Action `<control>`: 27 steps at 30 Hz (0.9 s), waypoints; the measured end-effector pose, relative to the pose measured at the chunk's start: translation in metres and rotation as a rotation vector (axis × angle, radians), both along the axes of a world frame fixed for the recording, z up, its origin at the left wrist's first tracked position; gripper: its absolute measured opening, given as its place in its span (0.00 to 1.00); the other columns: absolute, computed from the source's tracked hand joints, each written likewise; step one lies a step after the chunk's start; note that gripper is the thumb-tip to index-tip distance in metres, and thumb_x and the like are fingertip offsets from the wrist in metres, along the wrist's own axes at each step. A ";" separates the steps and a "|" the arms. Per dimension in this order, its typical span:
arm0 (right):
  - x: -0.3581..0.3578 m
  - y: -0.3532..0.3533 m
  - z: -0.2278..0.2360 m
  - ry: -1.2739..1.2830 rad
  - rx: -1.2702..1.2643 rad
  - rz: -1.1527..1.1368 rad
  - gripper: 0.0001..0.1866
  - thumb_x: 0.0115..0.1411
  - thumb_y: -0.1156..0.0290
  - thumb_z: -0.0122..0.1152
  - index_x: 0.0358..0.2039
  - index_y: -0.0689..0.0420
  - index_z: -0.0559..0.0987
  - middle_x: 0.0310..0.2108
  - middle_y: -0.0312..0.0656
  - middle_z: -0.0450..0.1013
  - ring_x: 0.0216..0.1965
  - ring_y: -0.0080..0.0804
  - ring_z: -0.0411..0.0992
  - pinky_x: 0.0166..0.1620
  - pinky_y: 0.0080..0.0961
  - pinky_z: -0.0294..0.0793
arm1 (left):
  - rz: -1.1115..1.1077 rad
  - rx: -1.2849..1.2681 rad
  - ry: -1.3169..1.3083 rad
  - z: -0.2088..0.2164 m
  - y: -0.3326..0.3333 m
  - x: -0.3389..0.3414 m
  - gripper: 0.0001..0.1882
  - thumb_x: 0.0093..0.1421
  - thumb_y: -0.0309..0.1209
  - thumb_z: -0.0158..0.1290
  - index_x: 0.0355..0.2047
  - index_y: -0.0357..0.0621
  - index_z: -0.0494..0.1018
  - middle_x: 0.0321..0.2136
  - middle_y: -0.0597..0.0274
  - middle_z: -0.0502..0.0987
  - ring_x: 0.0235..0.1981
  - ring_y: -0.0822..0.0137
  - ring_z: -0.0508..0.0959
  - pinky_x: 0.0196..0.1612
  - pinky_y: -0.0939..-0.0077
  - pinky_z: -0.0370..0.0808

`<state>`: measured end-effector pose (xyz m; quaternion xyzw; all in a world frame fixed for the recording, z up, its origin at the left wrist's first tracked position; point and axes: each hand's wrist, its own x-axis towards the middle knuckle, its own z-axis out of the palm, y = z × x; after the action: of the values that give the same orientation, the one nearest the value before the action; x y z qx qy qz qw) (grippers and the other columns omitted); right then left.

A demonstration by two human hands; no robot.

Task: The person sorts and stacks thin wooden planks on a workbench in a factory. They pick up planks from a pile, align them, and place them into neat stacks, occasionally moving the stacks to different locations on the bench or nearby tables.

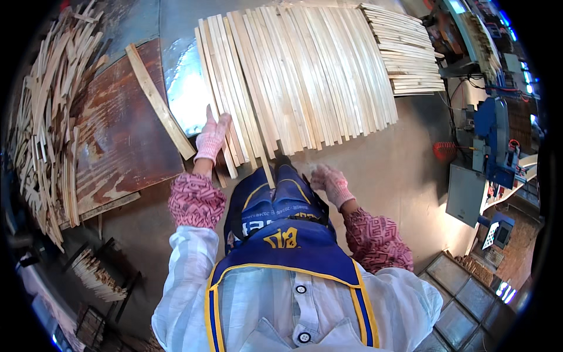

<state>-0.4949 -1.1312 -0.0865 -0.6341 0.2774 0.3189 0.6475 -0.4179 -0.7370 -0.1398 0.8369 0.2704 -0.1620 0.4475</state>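
My left hand (212, 136), in a pink knit glove, is at the left edge of a wide row of pale wooden strips (305, 76). Its fingers are stretched out and apart against the outermost strips (230, 155), gripping nothing I can see. One wooden strip (267, 171) juts out from the row towards my blue apron (275, 205). Below the row's near ends, in front of the apron, my right hand (332, 185) wears the same kind of glove. Its fingers are loosely bent and apart, with nothing visible in them.
A single wooden slat (158, 100) lies across a worn brown board (120, 135) at left, beside a heap of loose wood strips (50, 105). More stacked strips (407, 53) lie beyond the row's right side. Blue machinery (495, 135) and a grey box (466, 195) stand at right.
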 end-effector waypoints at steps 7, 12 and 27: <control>0.047 0.028 -0.075 -0.021 -0.048 -0.204 0.28 0.69 0.52 0.48 0.56 0.65 0.70 0.55 0.50 0.70 0.48 0.44 0.73 0.55 0.34 0.70 | -0.069 -0.007 0.170 -0.017 0.004 0.012 0.52 0.60 0.69 0.38 0.72 0.50 0.33 0.58 0.35 0.68 0.62 0.43 0.67 0.62 0.59 0.63; 0.022 0.062 -0.083 -0.046 -0.112 -0.140 0.30 0.70 0.50 0.45 0.56 0.68 0.69 0.56 0.52 0.71 0.55 0.43 0.72 0.60 0.30 0.68 | 0.111 -0.287 0.107 0.013 -0.011 -0.007 0.49 0.64 0.55 0.49 0.72 0.49 0.33 0.64 0.39 0.60 0.66 0.50 0.61 0.65 0.65 0.57; 0.161 0.126 -0.043 -0.265 -0.272 0.324 0.54 0.54 0.55 0.70 0.72 0.52 0.46 0.61 0.53 0.66 0.61 0.44 0.66 0.62 0.34 0.64 | 0.476 -0.958 -0.115 -0.004 0.024 -0.026 0.59 0.51 0.20 0.63 0.73 0.55 0.34 0.59 0.50 0.67 0.59 0.58 0.69 0.62 0.70 0.66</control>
<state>-0.3341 -1.0047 -0.1294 -0.7880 0.1252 0.2922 0.5273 -0.4438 -0.7134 -0.1434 0.4621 0.3237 -0.1150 0.8176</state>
